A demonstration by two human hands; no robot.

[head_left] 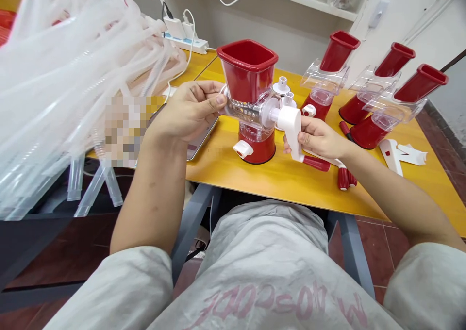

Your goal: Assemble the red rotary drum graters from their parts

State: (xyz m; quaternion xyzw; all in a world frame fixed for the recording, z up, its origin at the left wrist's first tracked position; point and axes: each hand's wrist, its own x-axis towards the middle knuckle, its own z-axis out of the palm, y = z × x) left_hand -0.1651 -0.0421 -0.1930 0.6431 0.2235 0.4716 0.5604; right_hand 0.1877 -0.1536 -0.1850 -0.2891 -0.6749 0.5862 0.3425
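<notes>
A rotary grater (257, 140) with a red hopper and red base stands upright on the yellow table before me. Inside its clear housing lies a perforated metal drum (244, 109). My left hand (194, 107) pinches the drum's open rim at the left end of the housing. On the other side, my right hand (316, 137) has its fingers closed around a white crank handle (291, 126), whose head meets the shaft at the drum's right end. The crank's red grip (316, 163) points right. A white knob (242, 149) sticks out from the base.
Several clear plastic tubes (73, 77) are heaped at left. More red graters (322, 97) stand at right, near loose red grips (342, 178) and white crank pieces (395, 156). White connectors (282, 86) sit behind the grater. A tablet-like device (202, 140) lies left; a power strip (187, 42) is behind.
</notes>
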